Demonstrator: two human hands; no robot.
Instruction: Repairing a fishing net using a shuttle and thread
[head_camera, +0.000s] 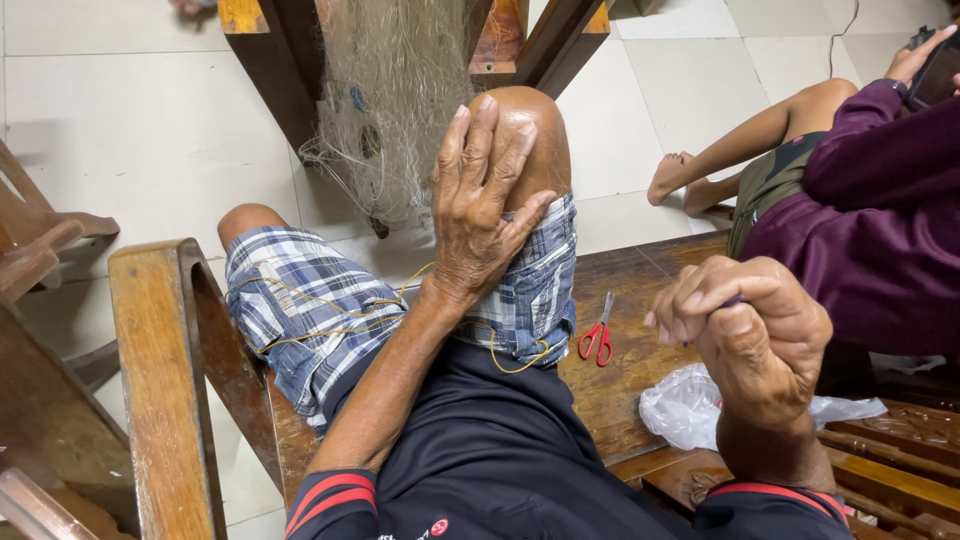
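1. Our left hand (480, 195) lies open, fingers spread, on our raised knee (530, 125).
2. Our right hand (745, 335) is fisted, pinching a thin dark object we cannot identify.
3. Red-handled scissors (598, 335) lie on the wooden surface (625, 385) between knee and right hand.
4. A crumpled clear plastic bag (690, 405) sits just right of the scissors.
5. The fishing net (385, 100) hangs beyond the knee.

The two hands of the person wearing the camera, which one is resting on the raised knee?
The left hand: it lies open, fingers spread, over the bare raised knee. The right hand is apart, closed in a fist above the wooden bench.
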